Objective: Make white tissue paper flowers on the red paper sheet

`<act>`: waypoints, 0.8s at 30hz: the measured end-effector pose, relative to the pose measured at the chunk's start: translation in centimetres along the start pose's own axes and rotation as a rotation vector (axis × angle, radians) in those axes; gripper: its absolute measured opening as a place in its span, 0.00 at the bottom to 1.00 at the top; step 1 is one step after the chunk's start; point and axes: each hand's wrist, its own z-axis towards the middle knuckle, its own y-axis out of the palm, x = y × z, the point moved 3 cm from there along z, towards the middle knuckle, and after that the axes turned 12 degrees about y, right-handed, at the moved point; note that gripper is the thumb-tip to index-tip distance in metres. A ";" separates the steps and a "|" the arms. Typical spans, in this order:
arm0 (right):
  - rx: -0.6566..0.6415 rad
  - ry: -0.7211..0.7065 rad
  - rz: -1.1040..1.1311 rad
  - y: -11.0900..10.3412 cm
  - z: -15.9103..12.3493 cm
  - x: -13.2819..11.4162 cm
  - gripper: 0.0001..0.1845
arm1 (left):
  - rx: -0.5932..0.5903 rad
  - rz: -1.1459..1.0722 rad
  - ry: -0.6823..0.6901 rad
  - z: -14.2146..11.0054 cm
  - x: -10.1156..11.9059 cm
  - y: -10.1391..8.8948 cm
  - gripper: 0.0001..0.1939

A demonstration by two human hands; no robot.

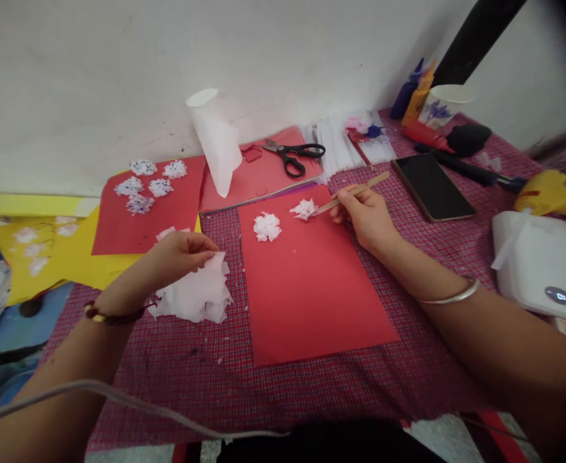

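My right hand (pixel 367 215) grips a flat wooden craft stick (pixel 377 181). The stick's tip reaches the edge of a small white paper flower (pixel 304 209), where a shiny wet patch shows on the red sheet (pixel 307 296). A fuller white paper flower (pixel 267 227) lies to the left on this sheet. Over a pile of cut white tissue paper pieces (pixel 196 297), my left hand (pixel 181 249) is closed, thumb and fingers pinching the edge of a piece at the top.
Behind the sheet are black-handled scissors (pixel 295 154) and a white paper roll (pixel 214 141). Another red sheet (pixel 167 235) carries several speckled flowers. To the right are a phone (pixel 435 186), a white device (pixel 538 263), a yellow glue gun (pixel 553 193) and a paper cup (pixel 444 106). A cable (pixel 133 400) crosses in front.
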 end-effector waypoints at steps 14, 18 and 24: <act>0.013 -0.007 0.012 0.1 0.0 0.0 0.12 | 0.086 -0.072 -0.031 -0.1 -1.1 -0.1 0.14; 0.007 -0.012 0.012 0.1 0.0 0.0 0.11 | 0.186 0.093 -0.034 -0.2 -0.5 -0.2 0.13; 0.009 0.003 0.015 0.2 0.0 0.0 0.12 | 0.376 0.563 0.119 -0.2 1.1 2.0 0.11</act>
